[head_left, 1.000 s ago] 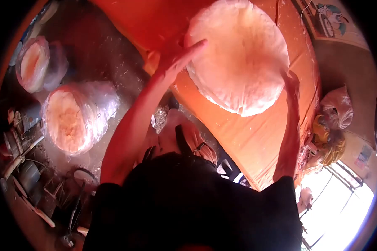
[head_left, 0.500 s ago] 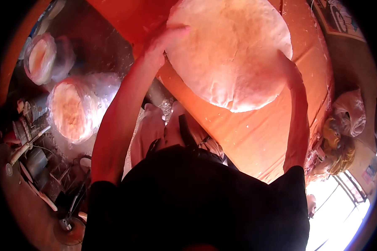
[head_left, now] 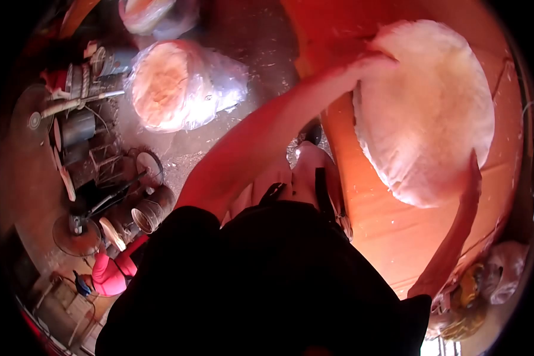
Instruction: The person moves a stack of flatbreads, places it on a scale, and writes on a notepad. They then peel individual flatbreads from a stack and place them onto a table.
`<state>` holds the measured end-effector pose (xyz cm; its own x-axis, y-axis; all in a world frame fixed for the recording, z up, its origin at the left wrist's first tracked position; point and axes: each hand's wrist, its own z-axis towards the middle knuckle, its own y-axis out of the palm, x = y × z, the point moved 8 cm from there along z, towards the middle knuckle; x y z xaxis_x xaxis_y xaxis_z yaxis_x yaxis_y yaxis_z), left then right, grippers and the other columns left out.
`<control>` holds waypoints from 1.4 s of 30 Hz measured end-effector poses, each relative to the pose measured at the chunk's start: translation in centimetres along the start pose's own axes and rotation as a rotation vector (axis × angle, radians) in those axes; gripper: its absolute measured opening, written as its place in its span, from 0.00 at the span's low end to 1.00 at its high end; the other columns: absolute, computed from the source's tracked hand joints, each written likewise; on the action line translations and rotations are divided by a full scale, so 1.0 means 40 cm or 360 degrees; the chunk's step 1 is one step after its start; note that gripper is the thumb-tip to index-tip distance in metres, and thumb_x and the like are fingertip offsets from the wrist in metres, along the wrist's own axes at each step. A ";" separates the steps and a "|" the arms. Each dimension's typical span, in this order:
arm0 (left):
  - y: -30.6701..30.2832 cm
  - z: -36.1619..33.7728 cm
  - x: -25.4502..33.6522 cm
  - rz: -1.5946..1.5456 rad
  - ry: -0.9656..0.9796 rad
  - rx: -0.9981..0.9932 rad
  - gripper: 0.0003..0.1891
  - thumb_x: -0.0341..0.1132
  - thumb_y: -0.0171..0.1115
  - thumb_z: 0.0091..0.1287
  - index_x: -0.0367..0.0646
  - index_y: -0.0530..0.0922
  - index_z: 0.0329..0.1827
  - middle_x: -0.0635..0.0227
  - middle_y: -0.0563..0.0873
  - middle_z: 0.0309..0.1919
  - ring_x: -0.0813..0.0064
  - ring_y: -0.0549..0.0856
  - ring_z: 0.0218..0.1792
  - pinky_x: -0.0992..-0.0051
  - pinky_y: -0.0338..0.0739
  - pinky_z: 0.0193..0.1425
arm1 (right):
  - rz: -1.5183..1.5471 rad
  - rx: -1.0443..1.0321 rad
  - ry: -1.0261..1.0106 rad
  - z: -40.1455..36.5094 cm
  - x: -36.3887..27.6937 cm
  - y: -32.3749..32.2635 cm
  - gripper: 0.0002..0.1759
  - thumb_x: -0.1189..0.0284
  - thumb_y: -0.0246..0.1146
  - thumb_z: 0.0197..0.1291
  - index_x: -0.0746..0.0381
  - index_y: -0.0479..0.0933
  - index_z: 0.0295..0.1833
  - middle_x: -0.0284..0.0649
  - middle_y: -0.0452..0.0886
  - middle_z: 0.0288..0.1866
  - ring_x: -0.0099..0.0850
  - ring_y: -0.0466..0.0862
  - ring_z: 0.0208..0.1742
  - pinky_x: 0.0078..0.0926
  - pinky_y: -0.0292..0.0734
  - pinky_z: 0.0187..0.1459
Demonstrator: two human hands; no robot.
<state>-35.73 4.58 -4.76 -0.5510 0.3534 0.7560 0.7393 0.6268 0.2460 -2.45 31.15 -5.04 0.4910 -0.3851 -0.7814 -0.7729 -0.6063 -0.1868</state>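
A large, round, pale flatbread (head_left: 424, 118) with a wrinkled surface lies over the orange-covered table. My left hand (head_left: 377, 62) grips its upper left edge, one digit stretched over the top and the others hard to make out in the red glare. At the lower right rim is my right hand (head_left: 471, 172), closed on the edge with a digit on top. The parts of both hands under the rim are hidden.
The orange cover (head_left: 374, 231) runs beneath the flatbread. On the floor to the left are plastic-wrapped round stacks (head_left: 160, 86). Metal pots (head_left: 77, 130) and a fan-like stand (head_left: 77, 234) clutter the far left. A person in a pink top (head_left: 110, 273) is at lower left. Bags (head_left: 504, 270) lie at right.
My view has turned left, so the table and flatbread appear farther right. Both hands stay at the flatbread's edges. The person in pink has come into view.
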 end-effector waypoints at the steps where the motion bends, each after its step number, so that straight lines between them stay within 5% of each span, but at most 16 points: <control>1: -0.002 -0.010 0.004 0.0008 0.0032 0.0021 0.27 0.45 0.69 0.58 0.38 0.78 0.58 0.65 0.81 0.55 0.75 0.79 0.56 0.74 0.72 0.61 | 0.0136 -0.0032 -0.0014 0.015 0.016 -0.008 0.33 0.54 0.55 0.68 0.63 0.63 0.71 0.39 0.67 0.71 0.32 0.65 0.70 0.31 0.57 0.71; 5: -0.010 -0.035 0.015 -0.0069 0.0068 0.0068 0.28 0.46 0.69 0.56 0.38 0.78 0.57 0.63 0.82 0.53 0.74 0.80 0.54 0.74 0.72 0.60 | 0.0710 -0.0299 0.0082 0.015 0.051 -0.013 0.31 0.55 0.52 0.70 0.60 0.62 0.72 0.37 0.64 0.73 0.35 0.65 0.71 0.36 0.56 0.72; 10: -0.037 -0.042 -0.023 -0.0018 0.0053 0.0098 0.28 0.44 0.69 0.56 0.36 0.78 0.56 0.63 0.83 0.52 0.75 0.81 0.52 0.73 0.74 0.58 | 0.0720 -0.0407 0.0137 -0.008 0.127 -0.001 0.31 0.61 0.53 0.68 0.68 0.62 0.70 0.43 0.65 0.71 0.35 0.66 0.70 0.36 0.60 0.70; 13: -0.105 -0.088 -0.083 0.0024 -0.0088 0.0191 0.27 0.43 0.69 0.56 0.35 0.78 0.56 0.63 0.83 0.51 0.75 0.81 0.51 0.73 0.75 0.57 | 0.0371 0.0064 0.0260 -0.151 0.152 0.014 0.32 0.57 0.54 0.69 0.69 0.64 0.68 0.47 0.69 0.67 0.39 0.71 0.65 0.37 0.65 0.67; 15: -0.161 -0.167 -0.100 0.0157 -0.0118 0.0240 0.27 0.42 0.69 0.56 0.35 0.78 0.55 0.63 0.83 0.51 0.75 0.82 0.50 0.72 0.75 0.56 | 0.0618 -0.0085 0.0034 -0.197 0.266 0.016 0.36 0.61 0.61 0.60 0.70 0.63 0.68 0.45 0.69 0.67 0.39 0.69 0.67 0.38 0.63 0.68; 17: -0.198 -0.267 -0.079 0.0437 0.0093 0.0186 0.26 0.41 0.69 0.56 0.34 0.78 0.55 0.63 0.83 0.51 0.74 0.82 0.51 0.71 0.75 0.57 | 0.0764 -0.0145 0.0166 -0.325 0.220 0.151 0.36 0.63 0.65 0.55 0.69 0.65 0.67 0.45 0.71 0.64 0.40 0.71 0.64 0.39 0.64 0.68; 21: -0.174 -0.331 -0.120 -0.0270 0.0104 0.0029 0.25 0.37 0.67 0.59 0.35 0.76 0.58 0.62 0.82 0.53 0.72 0.80 0.54 0.70 0.73 0.61 | 0.0733 -0.0066 0.0214 -0.336 0.259 0.144 0.38 0.64 0.68 0.53 0.68 0.65 0.67 0.44 0.74 0.61 0.38 0.72 0.63 0.38 0.65 0.67; 24: -0.141 -0.304 -0.148 -0.0857 0.0255 -0.0119 0.25 0.34 0.65 0.60 0.36 0.73 0.61 0.61 0.81 0.55 0.70 0.80 0.55 0.71 0.72 0.63 | 0.0660 -0.0037 0.0093 -0.315 0.295 0.098 0.39 0.63 0.61 0.53 0.70 0.61 0.69 0.47 0.68 0.67 0.40 0.68 0.66 0.39 0.60 0.70; 27: -0.161 -0.297 -0.171 -0.0616 0.0171 0.0004 0.21 0.34 0.66 0.60 0.35 0.78 0.56 0.62 0.84 0.49 0.71 0.82 0.51 0.72 0.74 0.59 | 0.0647 -0.0101 -0.0027 -0.305 0.303 0.070 0.40 0.61 0.59 0.53 0.69 0.60 0.70 0.48 0.66 0.68 0.43 0.67 0.67 0.42 0.59 0.70; 30: -0.161 -0.337 -0.164 -0.0748 0.0130 0.0035 0.22 0.34 0.67 0.59 0.33 0.78 0.55 0.60 0.84 0.48 0.69 0.83 0.50 0.71 0.74 0.57 | 0.0893 -0.0542 0.0075 -0.324 0.277 0.102 0.36 0.57 0.55 0.63 0.65 0.59 0.71 0.47 0.66 0.69 0.46 0.66 0.68 0.48 0.61 0.69; 32: -0.161 -0.384 -0.155 -0.0969 0.0129 -0.0070 0.24 0.33 0.67 0.58 0.33 0.76 0.58 0.59 0.83 0.50 0.70 0.82 0.51 0.71 0.74 0.58 | 0.0772 -0.0355 0.0128 -0.331 0.259 0.070 0.35 0.56 0.57 0.63 0.64 0.61 0.71 0.46 0.66 0.69 0.45 0.67 0.67 0.48 0.62 0.68; 36: -0.236 -0.461 -0.179 -0.1232 0.0185 0.0071 0.25 0.34 0.66 0.60 0.33 0.74 0.60 0.59 0.81 0.53 0.69 0.81 0.54 0.70 0.73 0.59 | 0.0555 -0.0304 0.0148 -0.399 0.063 0.247 0.37 0.59 0.62 0.53 0.63 0.66 0.68 0.44 0.68 0.68 0.41 0.66 0.68 0.46 0.62 0.69; 39: -0.382 -0.546 -0.219 -0.1492 0.0302 0.0275 0.25 0.36 0.65 0.62 0.34 0.72 0.61 0.59 0.81 0.54 0.68 0.81 0.53 0.68 0.75 0.57 | 0.0485 -0.0772 0.0102 -0.276 0.023 0.326 0.36 0.59 0.59 0.59 0.65 0.61 0.70 0.46 0.68 0.68 0.42 0.70 0.65 0.43 0.66 0.66; 42: -0.597 -0.601 -0.275 -0.1246 0.0390 0.0449 0.25 0.36 0.62 0.64 0.36 0.71 0.62 0.59 0.81 0.54 0.67 0.82 0.53 0.70 0.77 0.56 | 0.0053 -0.0804 -0.0288 -0.245 -0.105 0.652 0.33 0.64 0.63 0.55 0.68 0.67 0.65 0.47 0.73 0.63 0.40 0.73 0.62 0.40 0.66 0.65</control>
<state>-38.03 -30.97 -4.36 -0.7386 -0.3907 0.5494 0.0409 0.7875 0.6150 -20.74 10.14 -0.78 0.3577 -0.3107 -0.8806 -0.4754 -0.8722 0.1146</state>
